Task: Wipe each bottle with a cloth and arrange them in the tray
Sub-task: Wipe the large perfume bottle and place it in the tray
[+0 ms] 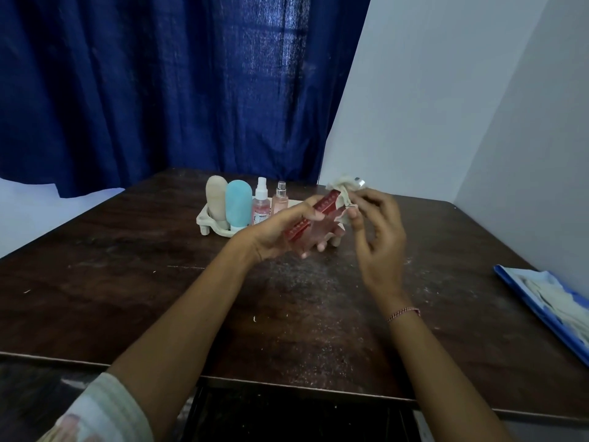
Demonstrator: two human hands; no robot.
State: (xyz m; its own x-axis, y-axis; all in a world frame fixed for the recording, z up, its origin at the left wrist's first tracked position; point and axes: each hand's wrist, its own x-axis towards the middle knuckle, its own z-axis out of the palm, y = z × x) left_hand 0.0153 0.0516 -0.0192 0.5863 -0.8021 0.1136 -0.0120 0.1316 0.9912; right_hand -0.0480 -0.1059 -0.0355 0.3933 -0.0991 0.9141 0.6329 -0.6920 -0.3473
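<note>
The left hand [277, 232] curls its fingers [321, 247] round a glossy red, faceted bottle [323, 204] above the scuffed dark tabletop [127, 282], just before the cream plastic tray [204, 220]. The right hand [379, 232] pinches a crumpled off-white cloth [342, 186] against the bottle's top.

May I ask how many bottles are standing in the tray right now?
4: beige bottle at the left end, blue bottle next, then white-capped spray bottle, then silver-capped spray bottle. The left hand may hide more.
</note>
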